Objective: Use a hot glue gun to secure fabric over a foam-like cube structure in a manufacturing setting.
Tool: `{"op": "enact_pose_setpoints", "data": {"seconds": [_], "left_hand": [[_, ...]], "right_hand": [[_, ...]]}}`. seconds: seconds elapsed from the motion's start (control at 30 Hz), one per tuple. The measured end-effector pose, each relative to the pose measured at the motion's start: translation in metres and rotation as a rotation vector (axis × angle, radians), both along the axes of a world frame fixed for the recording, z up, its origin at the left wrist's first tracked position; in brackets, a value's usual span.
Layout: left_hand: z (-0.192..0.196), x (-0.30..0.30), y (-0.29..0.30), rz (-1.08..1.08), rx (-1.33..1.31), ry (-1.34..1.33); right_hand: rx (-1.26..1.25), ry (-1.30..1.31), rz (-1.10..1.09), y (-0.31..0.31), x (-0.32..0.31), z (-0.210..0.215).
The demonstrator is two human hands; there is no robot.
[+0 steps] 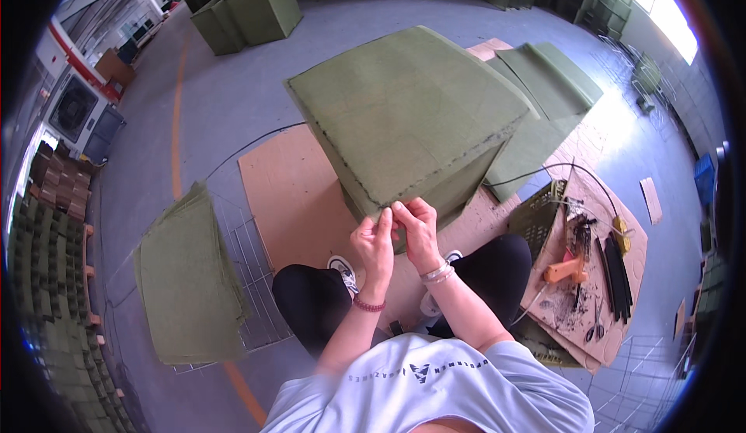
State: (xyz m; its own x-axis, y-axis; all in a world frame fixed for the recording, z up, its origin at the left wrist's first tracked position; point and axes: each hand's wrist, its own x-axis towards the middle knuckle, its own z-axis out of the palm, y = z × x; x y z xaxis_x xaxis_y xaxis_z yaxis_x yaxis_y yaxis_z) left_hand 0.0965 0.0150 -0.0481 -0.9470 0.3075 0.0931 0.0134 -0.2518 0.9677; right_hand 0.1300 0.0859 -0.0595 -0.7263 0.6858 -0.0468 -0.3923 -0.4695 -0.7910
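A large green felt-like box [412, 111] stands before me, with a dark, rough line like glue along its near edges. At its nearest corner my left hand [376, 248] and my right hand [418, 235] meet, thumbs and fingertips pinched on the edge. Both hands are closed, and any small thing between the fingertips is hidden. To my right, an orange glue gun [566, 270] lies on a cardboard sheet [556, 316], beside black glue sticks [615, 281] and scissors [595, 329].
Green sheets [186, 285] lie on a wire rack at left. Cardboard [287, 192] covers the floor under the box, and folded green panels [544, 83] lie behind it. A black cable [536, 173] runs to the right. More green boxes [249, 13] stand at the back.
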Motion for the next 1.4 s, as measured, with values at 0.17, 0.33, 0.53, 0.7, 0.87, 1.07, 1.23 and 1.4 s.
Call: {"op": "enact_pose_setpoints", "data": {"seconds": [0.17,0.33,0.53,0.7,0.87,1.07,1.23,1.4], "left_hand": [[0.001,-0.007,-0.01,-0.004,-0.053,-0.016],[0.002,-0.006,-0.008,-0.024,-0.094,-0.003],[0.003,-0.009,-0.008,-0.012,-0.052,0.03],[0.003,-0.01,-0.012,-0.047,-0.084,-0.011],[0.005,-0.012,-0.011,-0.077,-0.115,-0.009],[0.014,-0.03,-0.027,-0.273,-0.167,-0.047],[0.02,-0.042,-0.037,-0.371,-0.169,-0.031],[0.013,-0.041,-0.037,-0.374,-0.158,0.009]], "right_hand": [[0.079,0.015,0.146,0.011,0.008,0.0],[0.155,-0.075,0.049,0.024,0.004,0.002],[0.136,-0.047,-0.006,0.017,-0.003,-0.003],[0.069,-0.003,-0.018,0.025,0.006,0.004],[0.145,-0.061,-0.115,0.031,-0.001,-0.005],[0.108,-0.032,-0.048,0.038,0.008,-0.007],[0.09,0.023,-0.151,0.051,0.01,-0.001],[0.111,-0.016,-0.203,0.055,-0.002,-0.005]]}}
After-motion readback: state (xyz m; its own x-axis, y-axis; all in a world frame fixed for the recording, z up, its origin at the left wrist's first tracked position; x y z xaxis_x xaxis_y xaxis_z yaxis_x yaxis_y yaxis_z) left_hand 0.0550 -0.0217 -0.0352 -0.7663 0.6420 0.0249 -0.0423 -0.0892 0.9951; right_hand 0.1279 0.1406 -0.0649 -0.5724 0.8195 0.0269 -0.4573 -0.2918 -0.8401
